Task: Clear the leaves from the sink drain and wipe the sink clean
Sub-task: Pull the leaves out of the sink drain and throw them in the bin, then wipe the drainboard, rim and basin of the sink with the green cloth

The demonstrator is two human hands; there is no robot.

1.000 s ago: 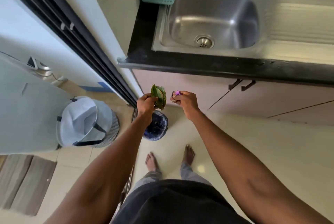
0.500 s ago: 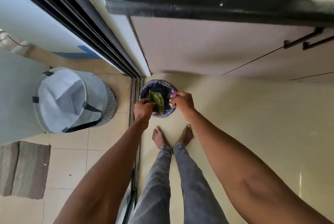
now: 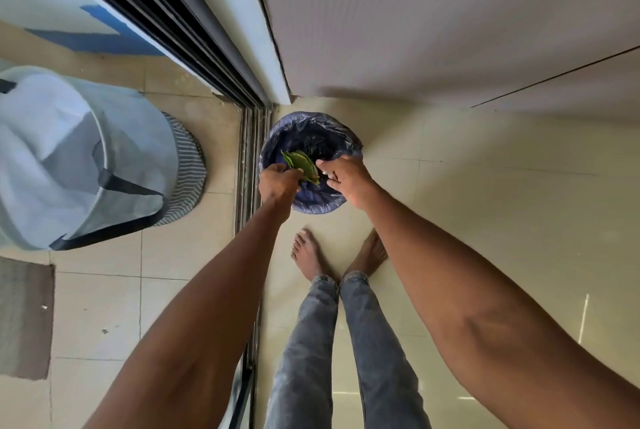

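Down at the bottom of the view, the person's legs in grey jeans (image 3: pixel 346 352) and bare feet (image 3: pixel 310 257) stand on pale floor tiles (image 3: pixel 502 220), with both forearms reaching forward over them. Just beyond the feet, the left hand (image 3: pixel 277 182) is closed around a small bunch of green leaves (image 3: pixel 300 164), gripping their lower ends so the blades fan out up and to the right. The right hand (image 3: pixel 346 177) sits just beside them, fingers curled and partly drawn together at the leaf tips; whether it pinches something of its own or only steadies the bunch, I cannot tell.

Both hands hang directly over a small bin lined with a dark blue bag (image 3: pixel 308 137), which stands on the floor at the corner of the cabinet front (image 3: pixel 433 30) and the sliding door track (image 3: pixel 252 137). The leaves are over the bin's open mouth, not yet let go, so they are held above the liner, not lying in it.

Judging by this, the gathering of leaves is largely done and the dumping is the step in hand. The sink is out of sight, so whether any leaves remain at the drain cannot be said; the wiping seems yet to come. Off to the left a pale fabric hamper (image 3: pixel 86 158) rests on the tiles.
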